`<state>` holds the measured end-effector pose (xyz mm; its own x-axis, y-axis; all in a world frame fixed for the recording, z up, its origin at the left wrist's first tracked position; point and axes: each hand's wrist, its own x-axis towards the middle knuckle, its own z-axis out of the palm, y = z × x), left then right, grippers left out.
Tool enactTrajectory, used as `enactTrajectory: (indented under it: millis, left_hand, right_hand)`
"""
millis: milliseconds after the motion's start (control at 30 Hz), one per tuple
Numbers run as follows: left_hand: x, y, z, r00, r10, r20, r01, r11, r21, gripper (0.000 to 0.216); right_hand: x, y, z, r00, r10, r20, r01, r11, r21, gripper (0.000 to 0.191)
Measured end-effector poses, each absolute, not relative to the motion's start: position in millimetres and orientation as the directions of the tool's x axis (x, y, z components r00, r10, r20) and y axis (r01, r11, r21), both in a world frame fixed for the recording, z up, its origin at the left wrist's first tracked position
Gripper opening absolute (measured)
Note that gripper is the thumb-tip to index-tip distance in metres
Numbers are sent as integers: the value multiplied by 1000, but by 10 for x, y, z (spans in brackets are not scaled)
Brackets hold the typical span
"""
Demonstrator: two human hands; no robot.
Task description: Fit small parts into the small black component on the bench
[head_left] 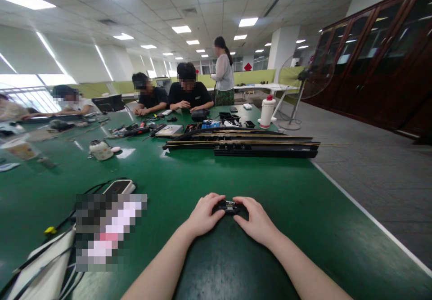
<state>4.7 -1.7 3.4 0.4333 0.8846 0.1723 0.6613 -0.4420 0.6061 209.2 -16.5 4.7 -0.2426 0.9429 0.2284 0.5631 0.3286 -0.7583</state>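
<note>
Both my hands rest on the green table (209, 174) near its front edge. My left hand (203, 213) and my right hand (255, 219) pinch a small black part (229, 207) between them, fingers curled on its two ends. The part lies low against the tabletop; its details are too small to make out.
Long black rails with thin rods (243, 141) lie across the table's middle. A white bottle (267, 111) stands at the far right. A small device (120, 186) and cables (50, 255) lie at my left. Several people (189, 91) sit or stand at the far end. The table edge (371, 219) runs along the right.
</note>
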Motion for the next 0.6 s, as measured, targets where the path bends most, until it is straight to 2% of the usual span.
enactTrajectory:
  millis: [600]
  left_hand:
    - [69,-12,64,438,886,150,681,-436,588,35]
  right_hand:
    - [2103,-181,47,-247,939,240,576,341,-743,37]
